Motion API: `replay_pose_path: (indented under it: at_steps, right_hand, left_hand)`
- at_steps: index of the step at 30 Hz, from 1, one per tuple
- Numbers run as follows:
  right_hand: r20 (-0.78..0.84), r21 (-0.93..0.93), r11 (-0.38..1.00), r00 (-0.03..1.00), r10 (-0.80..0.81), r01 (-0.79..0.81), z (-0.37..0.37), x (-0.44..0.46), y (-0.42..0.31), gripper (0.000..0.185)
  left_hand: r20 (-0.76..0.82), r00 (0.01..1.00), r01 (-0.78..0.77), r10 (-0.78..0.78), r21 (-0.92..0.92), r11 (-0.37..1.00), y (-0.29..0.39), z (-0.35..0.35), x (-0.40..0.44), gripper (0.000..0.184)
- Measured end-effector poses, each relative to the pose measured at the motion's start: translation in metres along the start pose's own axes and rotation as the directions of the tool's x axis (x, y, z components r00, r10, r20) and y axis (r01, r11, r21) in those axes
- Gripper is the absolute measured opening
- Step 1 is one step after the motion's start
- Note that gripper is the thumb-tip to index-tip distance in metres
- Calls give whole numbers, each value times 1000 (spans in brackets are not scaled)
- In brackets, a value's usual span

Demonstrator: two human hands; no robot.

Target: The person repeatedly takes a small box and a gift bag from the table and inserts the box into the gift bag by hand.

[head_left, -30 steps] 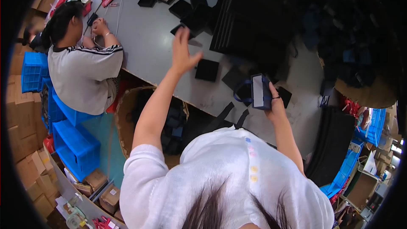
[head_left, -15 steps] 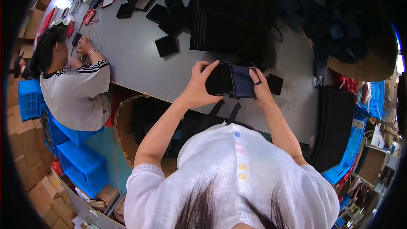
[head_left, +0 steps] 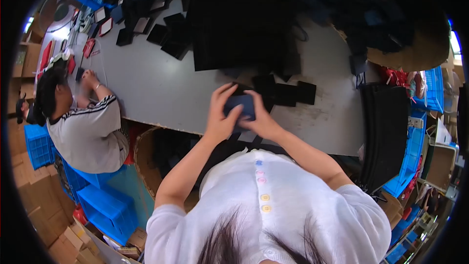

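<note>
Near the table's front edge, my left hand (head_left: 221, 115) and my right hand (head_left: 265, 120) are both closed on a small dark blue box (head_left: 245, 103). The left thumb lies across its face, while the right fingers wrap its side and lower edge. A black part shows behind its upper edge; whether it is separate is hard to tell because of the fingers and blur. Just beyond my right hand, several flat black square pieces (head_left: 286, 95) lie on the table. Behind them rises a large dark stack (head_left: 234, 29), poorly lit.
The grey table (head_left: 151, 93) holds scattered small boxes (head_left: 141, 25) at the far left. At the left a person (head_left: 88, 132) sits working with their hands. Black panels (head_left: 383, 137) stand at the right beside a blue crate (head_left: 408, 166). Blue crates (head_left: 110, 210) sit at lower left.
My hands have come together and moved slightly left. The black box in my left hand and the dark blue piece in my right were side by side; now both hands close around the blue one.
</note>
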State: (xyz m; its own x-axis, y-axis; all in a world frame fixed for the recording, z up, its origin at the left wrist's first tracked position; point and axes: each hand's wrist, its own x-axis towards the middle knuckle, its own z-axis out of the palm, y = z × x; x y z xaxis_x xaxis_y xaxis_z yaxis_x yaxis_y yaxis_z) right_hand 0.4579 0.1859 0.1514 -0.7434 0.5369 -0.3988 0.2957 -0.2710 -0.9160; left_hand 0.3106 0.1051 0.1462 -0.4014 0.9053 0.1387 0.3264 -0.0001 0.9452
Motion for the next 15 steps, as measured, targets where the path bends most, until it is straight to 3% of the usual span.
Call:
replay_pose_path:
  at_steps: [2, 3, 4, 5, 6, 7, 8, 10, 11, 13, 14, 15]
  right_hand:
    - [484, -168, 977, 874, -38, 135, -44, 3, -14, 69]
    - [515, -359, 885, 854, -78, 297, -78, 16, -27, 57]
    - [237, -408, 886, 963, -131, 221, -108, 27, -33, 36]
    - [-36, -477, 828, 935, -353, 295, -148, 56, -18, 35]
    - [-320, -476, 865, 885, -338, 158, -187, 85, -6, 36]
    - [-449, -543, 838, 827, -340, 50, -237, 126, 14, 40]
    - [-563, -542, 836, 774, -292, -79, -271, 161, 20, 43]
    - [-642, -639, 741, 674, -365, -207, -304, 218, 30, 52]
    - [-625, -649, 739, 682, -380, -183, -311, 242, 37, 52]
    - [-677, -643, 692, 666, -313, -328, -316, 282, 52, 55]
    - [-665, -649, 692, 677, -314, -317, -322, 297, 56, 55]
    - [-607, -689, 619, 767, -209, -377, -326, 306, 51, 50]
  left_hand:
    - [138, 961, 249, -241, -48, 967, -6, -45, -15, 39]
    - [231, 927, 287, -296, 71, 955, 0, -75, -24, 35]
    - [351, 884, 256, -309, 190, 948, -1, -107, -38, 39]
    - [382, 832, 235, -403, 416, 878, 4, -133, -54, 44]
    - [278, 828, 207, -487, 655, 726, 1, -149, -77, 50]
    - [107, 841, 262, -531, 778, 571, 5, -154, -90, 51]
    - [-37, 859, 347, -510, 775, 528, 3, -151, -95, 52]
    - [-101, 880, 424, -465, 608, 671, -3, -142, -96, 50]
    - [-75, 866, 460, -494, 504, 731, 1, -132, -92, 48]
    - [-3, 849, 494, -528, 362, 791, 18, -108, -84, 45]
    - [17, 829, 511, -559, 383, 770, 30, -98, -77, 45]
    - [22, 838, 493, -545, 395, 775, 31, -93, -75, 45]
